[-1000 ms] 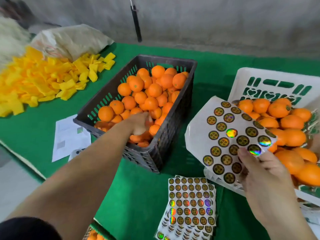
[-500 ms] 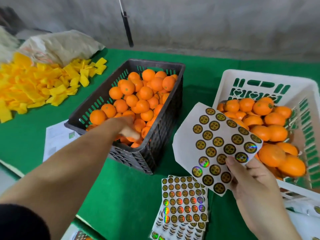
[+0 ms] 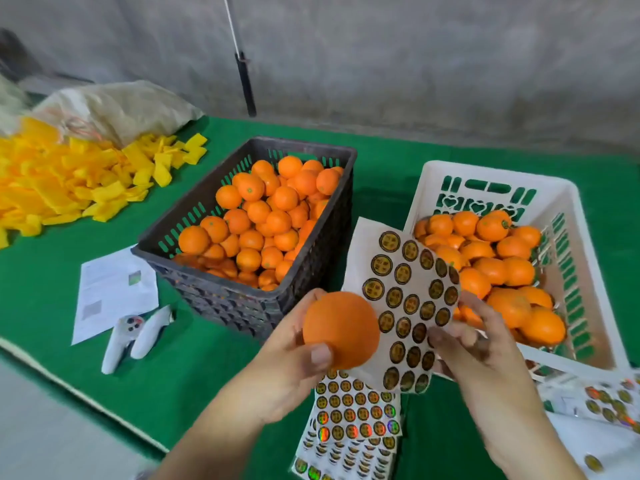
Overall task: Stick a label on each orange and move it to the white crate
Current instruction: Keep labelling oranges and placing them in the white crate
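The left hand [image 3: 287, 368], which a second ago was reaching down into the black crate [image 3: 249, 306], is now up and out of it, its grip curled round one orange [image 3: 341, 329] with the thumb pressed on the fruit's near side; the orange hangs over the green tabletop [image 3: 194, 368] just in front of the crate's near wall and touches the edge of the label sheet [image 3: 401, 292]. The right hand [image 3: 474, 344] keeps the sheet pinched by its lower right side, fingers blurred, and no label looks peeled off yet. So picking appears done for this fruit, and peeling and sticking likely come next. The white crate [image 3: 568, 202] stands toward the tabletop's right edge, already holding many oranges, with open room above them for a drop. Between the crates the gap is narrow and the raised sheet fills it. Spare label sheets [image 3: 353, 420] lie near the front edge beneath the hands; a white controller [image 3: 135, 337] and a paper [image 3: 114, 289] lie toward the left front.
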Demonstrator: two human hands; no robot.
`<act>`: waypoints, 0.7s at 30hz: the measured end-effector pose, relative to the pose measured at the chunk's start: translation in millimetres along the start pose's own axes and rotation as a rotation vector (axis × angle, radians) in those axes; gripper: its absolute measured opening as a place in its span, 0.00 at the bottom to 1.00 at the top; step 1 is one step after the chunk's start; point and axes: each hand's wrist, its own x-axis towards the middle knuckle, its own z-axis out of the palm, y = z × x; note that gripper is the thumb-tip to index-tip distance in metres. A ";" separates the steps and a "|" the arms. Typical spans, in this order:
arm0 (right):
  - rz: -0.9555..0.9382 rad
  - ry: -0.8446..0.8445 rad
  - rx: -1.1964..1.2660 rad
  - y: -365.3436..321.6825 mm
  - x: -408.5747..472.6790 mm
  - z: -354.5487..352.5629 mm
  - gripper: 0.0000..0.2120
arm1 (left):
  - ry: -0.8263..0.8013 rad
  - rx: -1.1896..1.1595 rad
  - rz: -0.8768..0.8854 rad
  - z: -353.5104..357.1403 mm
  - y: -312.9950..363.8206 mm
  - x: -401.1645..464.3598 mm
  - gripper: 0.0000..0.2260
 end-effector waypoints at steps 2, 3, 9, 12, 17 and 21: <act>-0.227 0.257 -0.376 -3.5 -7.9 1.3 0.36 | 0.086 0.196 -0.009 5.8 -0.5 -10.9 0.29; -0.450 0.334 -0.534 -4.9 -12.8 1.7 0.30 | 0.084 0.268 -0.048 8.8 4.7 -15.4 0.30; -0.920 -0.058 -0.830 -13.0 -24.0 3.3 0.16 | -0.022 0.388 -0.053 34.1 27.2 -24.6 0.29; -0.835 -0.087 -0.737 -16.4 -25.1 -0.3 0.14 | -0.055 0.396 -0.091 35.0 27.6 -29.6 0.30; -0.779 -0.131 -0.696 -18.5 -28.3 -4.0 0.14 | -0.099 0.387 -0.112 34.8 27.6 -33.7 0.29; -0.785 -0.145 -0.751 -22.7 -26.9 -7.6 0.10 | -0.170 0.413 -0.165 32.8 27.2 -31.7 0.31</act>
